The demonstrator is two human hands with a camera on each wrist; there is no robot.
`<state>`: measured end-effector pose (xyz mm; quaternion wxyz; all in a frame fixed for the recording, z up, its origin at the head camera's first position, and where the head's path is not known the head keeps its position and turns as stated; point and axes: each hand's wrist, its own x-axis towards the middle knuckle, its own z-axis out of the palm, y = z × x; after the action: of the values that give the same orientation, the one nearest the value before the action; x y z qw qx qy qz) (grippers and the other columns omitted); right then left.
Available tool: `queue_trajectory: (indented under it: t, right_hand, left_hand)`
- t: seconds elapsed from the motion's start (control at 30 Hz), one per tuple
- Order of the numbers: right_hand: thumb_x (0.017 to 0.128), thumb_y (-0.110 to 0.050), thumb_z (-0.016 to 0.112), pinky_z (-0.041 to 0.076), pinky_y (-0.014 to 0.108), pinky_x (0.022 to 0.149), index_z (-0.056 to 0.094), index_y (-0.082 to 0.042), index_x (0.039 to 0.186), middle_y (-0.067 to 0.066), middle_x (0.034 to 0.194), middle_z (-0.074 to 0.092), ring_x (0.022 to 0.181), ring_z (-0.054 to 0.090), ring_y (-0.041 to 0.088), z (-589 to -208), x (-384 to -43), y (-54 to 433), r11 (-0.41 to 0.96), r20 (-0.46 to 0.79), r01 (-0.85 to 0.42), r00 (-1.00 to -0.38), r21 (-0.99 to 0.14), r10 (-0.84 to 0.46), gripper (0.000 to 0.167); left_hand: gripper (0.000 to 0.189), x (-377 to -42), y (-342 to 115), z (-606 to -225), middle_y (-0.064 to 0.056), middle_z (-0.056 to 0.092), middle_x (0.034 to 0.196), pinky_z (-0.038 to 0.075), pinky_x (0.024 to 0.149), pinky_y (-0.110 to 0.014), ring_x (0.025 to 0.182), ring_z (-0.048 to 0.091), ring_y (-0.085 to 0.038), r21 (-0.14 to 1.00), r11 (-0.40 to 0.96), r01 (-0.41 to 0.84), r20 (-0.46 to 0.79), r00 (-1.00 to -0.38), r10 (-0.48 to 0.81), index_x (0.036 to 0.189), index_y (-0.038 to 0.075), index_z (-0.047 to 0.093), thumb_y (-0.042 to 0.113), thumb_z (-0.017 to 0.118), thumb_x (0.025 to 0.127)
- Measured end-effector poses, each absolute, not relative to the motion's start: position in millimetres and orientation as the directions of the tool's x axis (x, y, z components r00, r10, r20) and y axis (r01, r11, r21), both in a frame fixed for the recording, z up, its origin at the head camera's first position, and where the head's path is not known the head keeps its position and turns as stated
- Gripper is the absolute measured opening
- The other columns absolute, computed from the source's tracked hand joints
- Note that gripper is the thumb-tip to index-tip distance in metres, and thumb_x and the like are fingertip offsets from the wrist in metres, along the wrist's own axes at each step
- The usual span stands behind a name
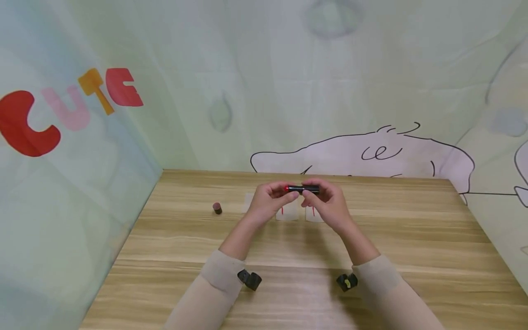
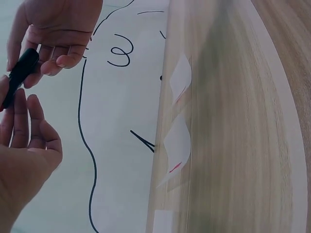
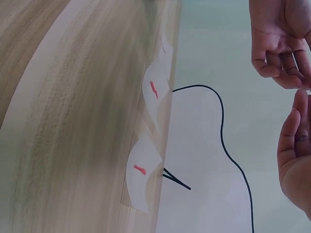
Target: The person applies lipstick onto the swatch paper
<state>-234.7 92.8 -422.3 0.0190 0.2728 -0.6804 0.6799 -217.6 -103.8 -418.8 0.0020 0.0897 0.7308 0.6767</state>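
Observation:
A black lipstick (image 1: 303,189) with a red tip lies level between the two hands, above the far part of the table. My left hand (image 1: 266,201) pinches it by the red-tipped end, thumb in front. At the black end, my right hand (image 1: 332,204) grips it between thumb and fingers. The left wrist view shows the dark tube (image 2: 22,73) spanning both hands; the right wrist view leaves it out of sight. Beneath the hands lie white paper slips, one (image 1: 287,214) with a red stroke and another (image 1: 315,215) with a similar stroke.
A small dark cap (image 1: 217,208) stands on the wooden table (image 1: 185,256), left of the hands. Partly behind the left hand is a further pale slip (image 1: 248,200). A printed cloth backdrop (image 1: 268,91) rises at the table's back edge. Both wrists wear small black cameras.

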Motion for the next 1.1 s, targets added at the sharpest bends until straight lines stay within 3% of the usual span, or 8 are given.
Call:
queue_trajectory:
  t: [0.3, 0.6, 0.8, 1.1]
  right_hand:
    - [0.098, 0.002, 0.060, 0.056, 0.024, 0.068, 0.061, 0.010, 0.120, -0.002, 0.092, 0.070, 0.069, 0.069, 0.014, -416, -232, 93, -0.064, 0.389, -0.394, -0.845, -0.917, -0.366, 0.024]
    - [0.099, 0.001, 0.062, 0.058, 0.025, 0.071, 0.062, 0.009, 0.119, 0.020, 0.096, 0.069, 0.070, 0.068, 0.015, -409, -231, 91, -0.025, 0.371, -0.391, -0.849, -0.920, -0.375, 0.022]
    - [0.098, 0.001, 0.063, 0.059, 0.027, 0.073, 0.062, 0.010, 0.119, 0.007, 0.095, 0.070, 0.071, 0.069, 0.016, -404, -228, 89, -0.051, 0.402, -0.417, -0.827, -0.907, -0.394, 0.022]
    - [0.094, 0.006, 0.066, 0.060, 0.027, 0.072, 0.063, 0.008, 0.121, 0.001, 0.101, 0.069, 0.073, 0.070, 0.017, -402, -225, 87, -0.072, 0.443, -0.455, -0.798, -0.887, -0.409, 0.027]
  left_hand:
    - [0.025, -214, -107, -414, -0.007, 0.074, 0.103, 0.057, 0.085, -0.028, 0.090, 0.068, -0.014, 0.986, -0.048, 0.162, 0.167, -0.976, 0.143, 0.116, -0.009, 0.069, -0.001, 0.072, 0.092]
    - [0.025, -210, -112, -408, -0.005, 0.074, 0.102, 0.056, 0.083, -0.026, 0.088, 0.067, -0.013, 0.983, -0.054, 0.178, 0.183, -0.974, 0.131, 0.115, -0.010, 0.069, -0.002, 0.072, 0.091]
    - [0.024, -207, -116, -408, -0.002, 0.072, 0.097, 0.053, 0.076, -0.024, 0.086, 0.063, -0.016, 0.979, -0.017, 0.203, 0.203, -0.973, 0.111, 0.113, -0.006, 0.071, 0.002, 0.074, 0.091]
    - [0.022, -204, -118, -405, 0.003, 0.070, 0.089, 0.049, 0.073, -0.025, 0.085, 0.060, -0.016, 0.975, 0.006, 0.224, 0.223, -0.972, 0.075, 0.109, -0.005, 0.073, 0.006, 0.076, 0.090]
